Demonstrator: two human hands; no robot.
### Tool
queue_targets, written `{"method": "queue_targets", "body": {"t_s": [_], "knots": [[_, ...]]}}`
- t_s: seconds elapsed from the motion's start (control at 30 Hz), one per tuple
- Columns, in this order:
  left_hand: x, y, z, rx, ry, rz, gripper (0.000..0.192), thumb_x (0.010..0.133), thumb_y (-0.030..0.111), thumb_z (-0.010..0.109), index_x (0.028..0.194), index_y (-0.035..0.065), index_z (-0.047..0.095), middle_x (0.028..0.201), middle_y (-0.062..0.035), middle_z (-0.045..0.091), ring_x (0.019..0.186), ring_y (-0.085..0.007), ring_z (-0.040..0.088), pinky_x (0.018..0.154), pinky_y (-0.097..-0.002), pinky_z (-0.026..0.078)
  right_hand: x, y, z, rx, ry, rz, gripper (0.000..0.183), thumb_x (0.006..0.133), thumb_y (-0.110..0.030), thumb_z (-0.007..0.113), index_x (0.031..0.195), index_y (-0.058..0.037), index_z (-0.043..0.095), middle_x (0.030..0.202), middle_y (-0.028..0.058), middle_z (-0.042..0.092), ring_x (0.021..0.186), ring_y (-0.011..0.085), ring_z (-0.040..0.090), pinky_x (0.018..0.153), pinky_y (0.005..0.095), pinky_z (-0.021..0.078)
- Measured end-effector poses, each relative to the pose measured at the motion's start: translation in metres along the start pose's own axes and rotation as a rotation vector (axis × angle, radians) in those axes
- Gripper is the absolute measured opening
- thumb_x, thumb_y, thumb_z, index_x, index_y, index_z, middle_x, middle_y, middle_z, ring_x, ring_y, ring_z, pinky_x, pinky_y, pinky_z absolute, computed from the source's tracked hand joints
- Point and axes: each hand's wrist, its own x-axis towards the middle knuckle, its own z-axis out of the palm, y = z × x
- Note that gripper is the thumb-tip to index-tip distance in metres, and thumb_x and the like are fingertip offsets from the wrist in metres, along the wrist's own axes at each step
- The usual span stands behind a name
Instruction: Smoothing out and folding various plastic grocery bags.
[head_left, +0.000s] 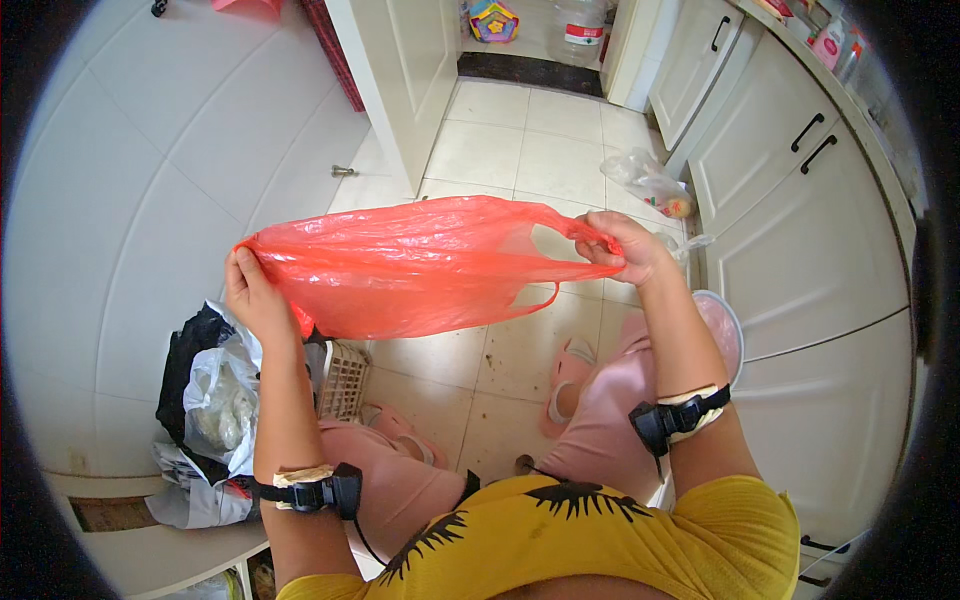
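A translucent red plastic carrier bag (405, 266) is stretched sideways in the air between my two hands. The closed bottom corner of the bag is pinched between the thumb and fingers of my left hand (257, 296). At the other end, my right hand (626, 247) grips the bag's handles, with one handle loop hanging free below it. The bag looks flat. Below its left part, a white plastic basket (343, 381) stands on the floor near my knee, partly hidden by the bag and my leg.
Black and white plastic bags (221, 405) are heaped at the left. A clear plastic bag (649, 184) lies on the tiles by the cabinets (802, 262). A round pink-and-white tub (720, 334) is beside my right leg. An open door (397, 90) stands ahead.
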Motion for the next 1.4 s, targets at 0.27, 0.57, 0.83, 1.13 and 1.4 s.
{"method": "queue_targets", "body": {"t_s": [0.27,0.57,0.83,1.13,1.4], "knots": [[0.003,0.006,-0.006,0.130,0.022,0.027,0.026,0.092,0.022,0.040,0.088,0.0012,0.055,0.081,-0.0014,0.054,0.073,-0.0076,0.047,0.067,-0.0204,0.039,0.014,0.011,0.013,-0.950,0.225,0.051,0.012,0.072,-0.008,0.058,0.080,0.0010,0.060,0.065,0.0054,0.060,0.045,0.0082,0.047,0.043,0.0212,0.0395],[-0.007,0.019,0.003,0.101,0.000,0.191,0.023,0.091,0.016,0.042,0.085,-0.0004,0.056,0.082,-0.0034,0.057,0.075,-0.0096,0.050,0.071,-0.0224,0.041,0.034,0.033,0.005,-1.570,0.590,-0.643,0.017,0.076,-0.008,0.048,0.085,0.0002,0.061,0.078,0.0154,0.055,0.073,0.0278,0.053,0.068,0.0329,0.0430],[-0.033,0.048,0.008,0.205,-0.104,0.470,0.018,0.088,0.011,0.044,0.081,-0.0003,0.057,0.078,-0.0072,0.058,0.070,-0.0141,0.052,0.066,-0.0252,0.042,0.041,0.031,-0.033,-1.542,0.841,-0.601,0.012,0.073,-0.007,0.052,0.080,-0.0041,0.061,0.068,0.0150,0.058,0.067,0.0323,0.057,0.063,0.0396,0.0456],[-0.050,0.067,0.000,0.115,-0.427,0.931,0.016,0.086,0.014,0.048,0.078,0.0006,0.053,0.063,-0.0103,0.056,0.047,-0.0199,0.049,0.047,-0.0293,0.042,0.045,0.030,-0.049,-1.543,0.961,-0.456,0.011,0.063,-0.006,0.062,0.069,-0.0019,0.054,0.065,0.0148,0.057,0.059,0.0294,0.056,0.056,0.0359,0.0455],[-0.006,-0.005,-0.018,0.224,0.024,-0.017,0.023,0.091,0.021,0.042,0.082,0.0018,0.052,0.060,0.0025,0.042,0.053,-0.0039,0.036,0.048,-0.0185,0.031,0.029,0.013,-0.035,-1.205,1.064,-0.748,0.009,0.063,-0.003,0.058,0.065,-0.0029,0.049,0.056,0.0038,0.048,0.050,0.0114,0.047,0.048,0.0268,0.0394]]}}
